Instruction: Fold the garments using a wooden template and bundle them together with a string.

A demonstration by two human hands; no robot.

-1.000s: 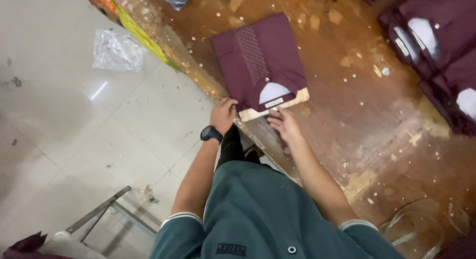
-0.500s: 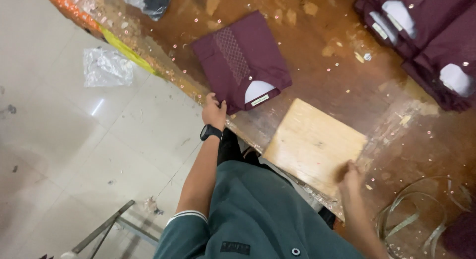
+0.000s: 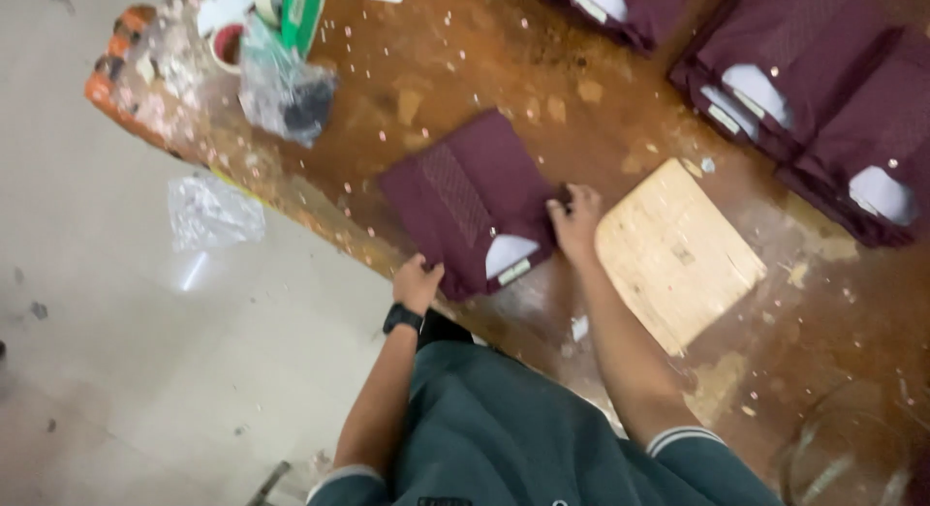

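A folded maroon shirt [image 3: 465, 198] with a white collar insert lies on the worn brown table [image 3: 465, 80] in front of me. My left hand [image 3: 417, 281], with a black wristwatch, grips the shirt's near left corner at the table edge. My right hand [image 3: 573, 220] holds the shirt's right edge, fingers curled on the fabric. A flat wooden board [image 3: 676, 254] lies on the table just right of my right hand, not touched.
Stacks of folded maroon shirts [image 3: 823, 119] lie at the far right and top. A crumpled clear plastic bag [image 3: 286, 90], a tape roll [image 3: 228, 43] and a green box sit at the table's far left. Another plastic bag [image 3: 211, 211] lies on the tiled floor.
The wooden board came out from under the shirt and now lies to its right. My right hand left the board and took the shirt's right edge. The left hand stayed on the shirt.
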